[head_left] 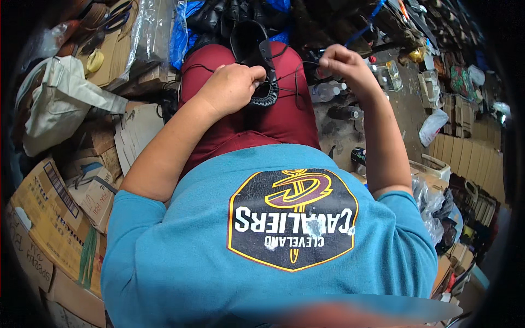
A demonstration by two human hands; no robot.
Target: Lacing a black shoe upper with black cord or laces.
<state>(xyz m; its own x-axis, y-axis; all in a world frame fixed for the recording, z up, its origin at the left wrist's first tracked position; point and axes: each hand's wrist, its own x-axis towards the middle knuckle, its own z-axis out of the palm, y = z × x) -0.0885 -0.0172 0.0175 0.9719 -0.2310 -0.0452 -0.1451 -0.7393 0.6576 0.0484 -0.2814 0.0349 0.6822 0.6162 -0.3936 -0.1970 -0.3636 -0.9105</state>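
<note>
A black shoe point(264, 99) lies across my lap between my thighs in red trousers, with a gathered, stitched edge at its near end. My left hand point(234, 86) is closed over that end, gripping the shoe with its fingertips along the stitching. Off to the right and raised above the floor, my right hand point(344, 61) is pinched on a thin black thread point(302, 63). The thread runs from the shoe to these fingers, and loose loops hang over my right thigh. Whether the right fingers also hold a small tool cannot be seen.
Clear plastic bottles point(324, 92) stand on the floor by my right knee. Beyond my knees, black shoes point(232, 12) are piled on blue plastic. A pale cloth bag point(63, 104) and cardboard boxes point(41, 218) crowd the left. A crumpled plastic bag point(435, 128) lies right.
</note>
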